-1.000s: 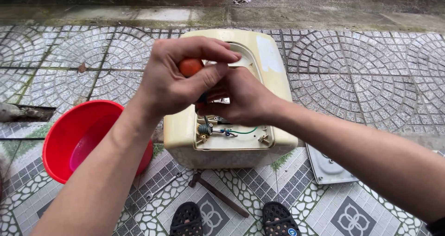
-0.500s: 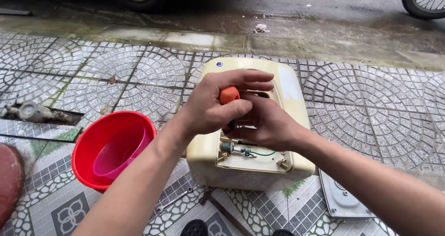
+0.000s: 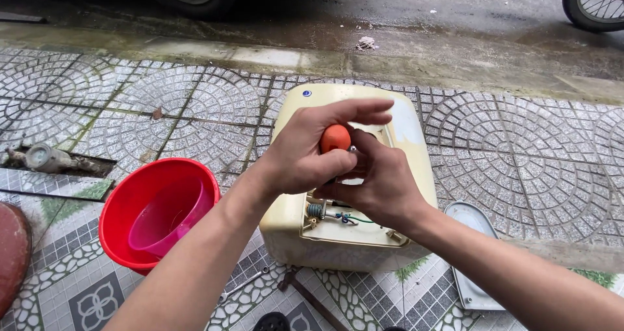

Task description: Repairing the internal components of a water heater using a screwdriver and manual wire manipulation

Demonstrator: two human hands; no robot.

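Observation:
A cream-coloured water heater tank [image 3: 409, 126] lies on the patterned tile floor with its end opened, showing terminals and green wires [image 3: 338, 217]. Over that opening my left hand [image 3: 305, 155] grips an orange round handle [image 3: 335, 138] of a tool, fingers wrapped about it. My right hand [image 3: 380, 185] is closed around the tool's lower part, just beneath the left hand. The tool's tip is hidden behind my fingers.
A red bucket [image 3: 127, 207] with a pink scoop inside stands left of the tank. A grey cover plate [image 3: 478, 253] lies to the right. A wrench [image 3: 244, 285] and a dark tool [image 3: 305, 289] lie in front. A kerb, a car wheel and a motorbike wheel are beyond.
The view has tilted up and shifted, showing more street. Both hands stay on the orange-handled tool over the tank's opening, with the left fingers turned slightly round the handle.

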